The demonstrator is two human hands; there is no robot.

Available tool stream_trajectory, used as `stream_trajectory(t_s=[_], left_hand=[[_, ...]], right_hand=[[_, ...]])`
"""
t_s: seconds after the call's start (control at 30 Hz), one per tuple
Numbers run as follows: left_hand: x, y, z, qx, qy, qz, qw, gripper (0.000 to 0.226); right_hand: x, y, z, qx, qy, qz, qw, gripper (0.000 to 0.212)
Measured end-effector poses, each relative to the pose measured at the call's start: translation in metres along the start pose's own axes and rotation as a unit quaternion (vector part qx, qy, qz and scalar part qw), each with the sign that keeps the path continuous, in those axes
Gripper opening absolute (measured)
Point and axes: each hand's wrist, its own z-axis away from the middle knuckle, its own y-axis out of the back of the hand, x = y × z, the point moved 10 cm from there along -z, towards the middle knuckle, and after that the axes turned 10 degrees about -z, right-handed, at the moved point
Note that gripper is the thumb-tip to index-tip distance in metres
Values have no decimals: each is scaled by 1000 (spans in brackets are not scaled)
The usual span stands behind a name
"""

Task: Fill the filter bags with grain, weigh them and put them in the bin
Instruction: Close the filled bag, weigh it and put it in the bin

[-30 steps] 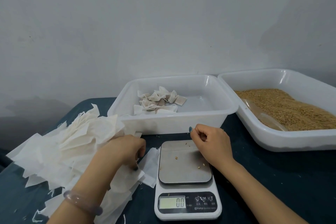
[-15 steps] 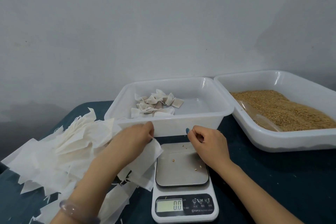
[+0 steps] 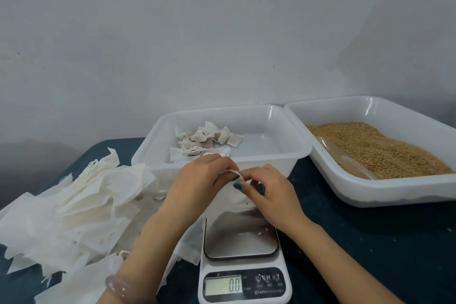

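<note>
Your left hand [image 3: 199, 180] and right hand [image 3: 269, 190] meet above the scale [image 3: 243, 276], just in front of the bin [image 3: 271, 160]. Both pinch the top edge of one empty filter bag [image 3: 228, 198], fingers curled round its rim, and the bag hangs down between your hands over the far end of the weighing plate [image 3: 240, 239]. The bag is blurred, so it may be pulled open at the mouth, but you cannot tell for sure. A few loose grains lie on the plate, and the display [image 3: 223, 284] reads 0.0.

The bin holds a small heap of filled bags [image 3: 204, 140] at its left side. To its right, touching it rim to rim, the tray [image 3: 394, 192] holds the grain [image 3: 380, 150], with a clear scoop [image 3: 345, 160] lying in it. The pile of empty bags [image 3: 81, 202] spreads across the dark table [image 3: 370, 242] at your left, reaching the scale's edge. A pale bracelet [image 3: 118, 287] sits on your left wrist.
</note>
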Motion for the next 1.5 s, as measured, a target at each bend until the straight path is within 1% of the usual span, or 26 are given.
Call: stream_trajectory(t_s=[0.07, 0.1, 0.13, 0.2, 0.3, 0.37, 0.47, 0.6, 0.67, 0.7, 0.73, 0.8, 0.87, 0.93, 1.03, 1.13, 1.33, 1.5], left_hand=[[-1, 0, 0, 16, 19, -9, 1000, 3], [-4, -1, 1, 19, 37, -10, 999, 4], [-9, -3, 2, 20, 61, 2, 998, 9], [-23, -7, 8, 24, 116, 79, 990, 19], [-41, -12, 19, 44, 174, 203, 962, 26], [-48, -18, 25, 38, 194, 241, 950, 25], [-50, -25, 29, 15, 203, 266, 942, 23], [-49, -32, 30, -1, 216, 310, 926, 26], [-50, -34, 31, -1, 223, 304, 926, 35], [-48, -33, 31, -1, 213, 290, 933, 43], [-43, -30, 30, 2, 181, 259, 949, 53], [-25, -22, 26, 0, 78, 139, 987, 74], [-9, -23, 24, -17, 6, 13, 1000, 81], [1, -25, 23, -18, -13, -56, 998, 74], [8, -25, 23, -22, -23, -101, 994, 58], [7, -25, 23, -22, -30, -133, 990, 49], [0, -28, 26, -54, -3, -136, 989, 48], [-7, -26, 28, -64, 26, -80, 994, 42]], right_hand=[[4, 3, 0, 20, -8, -2, 1000, 10], [6, 5, 0, 27, -18, -11, 999, 4], [10, 6, -1, 31, -33, -34, 998, 4], [18, 5, -2, 31, -71, -109, 991, 8], [26, 6, -3, 36, -113, -199, 973, 11], [30, 6, -3, 44, -127, -234, 963, 15], [32, 4, -3, 48, -135, -265, 953, 23], [29, 3, -2, 46, -138, -293, 945, 25], [26, 0, -2, 36, -136, -304, 942, 25], [26, 0, -2, 36, -138, -308, 941, 28], [26, 0, -1, 38, -141, -308, 940, 32], [26, 0, -1, 35, -145, -308, 940, 35], [22, -4, -1, 13, -137, -323, 936, 32], [17, -9, -1, -9, -128, -335, 934, 29], [12, -11, -1, -30, -119, -327, 937, 26], [9, -7, -3, -40, -113, -321, 939, 23], [2, -7, -4, -64, -99, -334, 935, 17], [4, -10, -3, -83, -114, -330, 934, 19]])
